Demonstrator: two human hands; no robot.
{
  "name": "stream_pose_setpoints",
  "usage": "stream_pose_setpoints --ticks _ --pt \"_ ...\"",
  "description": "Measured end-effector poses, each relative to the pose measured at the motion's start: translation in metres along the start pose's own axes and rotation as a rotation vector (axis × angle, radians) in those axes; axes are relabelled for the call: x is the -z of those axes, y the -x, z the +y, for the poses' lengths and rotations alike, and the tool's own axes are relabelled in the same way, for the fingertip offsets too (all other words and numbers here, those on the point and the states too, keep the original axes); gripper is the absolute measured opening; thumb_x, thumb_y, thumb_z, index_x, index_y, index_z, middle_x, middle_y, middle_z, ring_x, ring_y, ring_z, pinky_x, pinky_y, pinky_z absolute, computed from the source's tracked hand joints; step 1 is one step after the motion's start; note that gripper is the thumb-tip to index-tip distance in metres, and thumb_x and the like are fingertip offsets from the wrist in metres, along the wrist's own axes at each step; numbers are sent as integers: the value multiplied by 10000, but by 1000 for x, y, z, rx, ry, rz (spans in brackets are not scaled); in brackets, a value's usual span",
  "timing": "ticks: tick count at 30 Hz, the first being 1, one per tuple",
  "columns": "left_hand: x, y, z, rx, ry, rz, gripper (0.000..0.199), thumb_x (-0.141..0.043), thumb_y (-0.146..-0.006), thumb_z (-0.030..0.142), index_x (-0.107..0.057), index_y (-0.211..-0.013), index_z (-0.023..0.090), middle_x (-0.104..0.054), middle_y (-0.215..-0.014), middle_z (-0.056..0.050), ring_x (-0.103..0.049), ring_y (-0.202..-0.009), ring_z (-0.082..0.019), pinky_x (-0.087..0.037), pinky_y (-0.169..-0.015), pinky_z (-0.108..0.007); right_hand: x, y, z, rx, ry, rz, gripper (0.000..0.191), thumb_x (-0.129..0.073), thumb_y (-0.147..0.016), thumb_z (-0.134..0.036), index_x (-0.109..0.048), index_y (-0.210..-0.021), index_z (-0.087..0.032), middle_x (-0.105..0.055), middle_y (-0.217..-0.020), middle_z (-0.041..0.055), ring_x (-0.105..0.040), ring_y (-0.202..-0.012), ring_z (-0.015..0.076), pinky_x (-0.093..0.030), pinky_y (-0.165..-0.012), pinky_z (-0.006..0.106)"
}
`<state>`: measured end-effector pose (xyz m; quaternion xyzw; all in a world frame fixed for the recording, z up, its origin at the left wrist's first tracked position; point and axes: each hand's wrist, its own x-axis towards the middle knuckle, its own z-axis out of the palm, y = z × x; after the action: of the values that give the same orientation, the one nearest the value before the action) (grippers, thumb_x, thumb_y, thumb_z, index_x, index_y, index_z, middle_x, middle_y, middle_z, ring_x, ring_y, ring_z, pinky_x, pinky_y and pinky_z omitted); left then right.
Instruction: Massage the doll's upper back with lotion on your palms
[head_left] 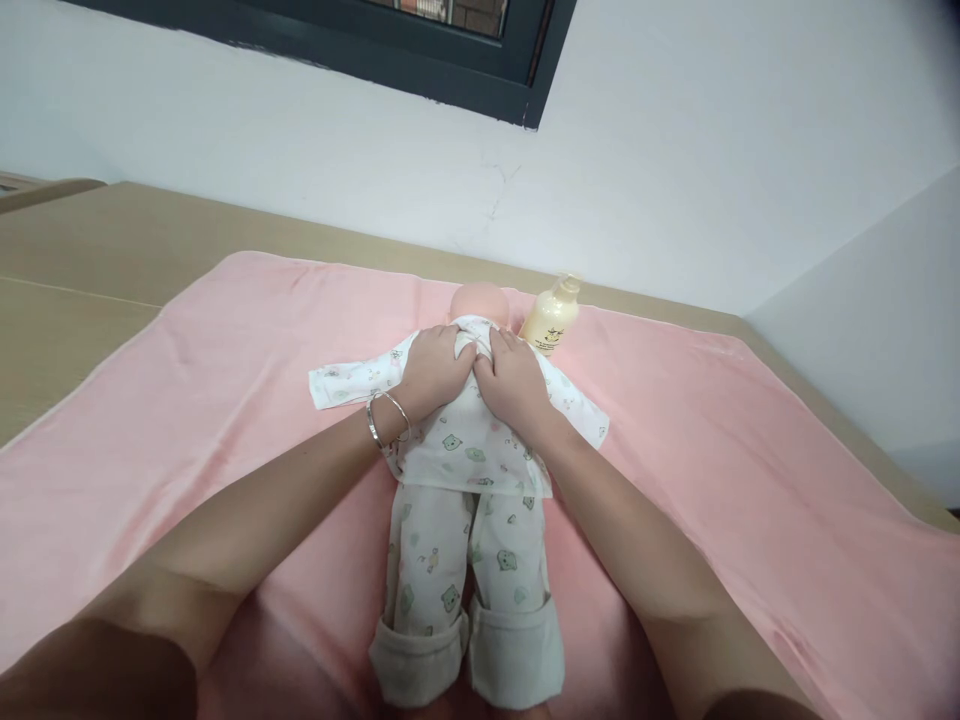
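Observation:
A doll lies on its length in front of me, its bald head (pixel 480 300) pointing away. It wears a white printed shirt (pixel 472 455) and matching trousers (pixel 435 560) with turned-up cuffs. Just below the neck, my left hand (pixel 439 365) and my right hand (pixel 517 375) are side by side on the shirt. Thumbs and fingers pinch its gathered cloth, and the thumbs almost meet in the middle. Both sleeves spread outward. The doll's face cannot be seen. A bracelet (pixel 386 420) circles my left wrist.
Under the doll, a pink blanket (pixel 697 440) covers much of the wooden surface (pixel 82 260). A pale yellow pump bottle (pixel 551 315) leans beside the head on the right. Behind are a white wall (pixel 637 170) and a dark window frame (pixel 517 95).

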<state>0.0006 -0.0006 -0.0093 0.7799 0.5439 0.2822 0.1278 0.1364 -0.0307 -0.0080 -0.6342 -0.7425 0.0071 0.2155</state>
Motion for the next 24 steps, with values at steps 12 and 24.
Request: stream_pose_setpoints --ticks 12,24 --pt "-1 0 0 2 5 1 348 -391 -953 325 -656 -1051 122 -724 -1124 -165 -645 -1063 -295 -496 -1003 -441 2 0 -2 -9 5 -18 516 -327 -980 -264 -559 -1378 -31 -596 -1431 221 -523 -1355 343 -375 -1185 487" --pt "7 14 14 -37 -205 -32 405 -340 -997 300 -635 -1148 69 -691 -1162 -206 -623 -1125 -339 -475 -1024 -470 11 -11 18 16 -136 -149 427 -323 -1021 -349 -603 -1272 -145 -636 -1383 169 -565 -1296 296 -428 -1124 454"
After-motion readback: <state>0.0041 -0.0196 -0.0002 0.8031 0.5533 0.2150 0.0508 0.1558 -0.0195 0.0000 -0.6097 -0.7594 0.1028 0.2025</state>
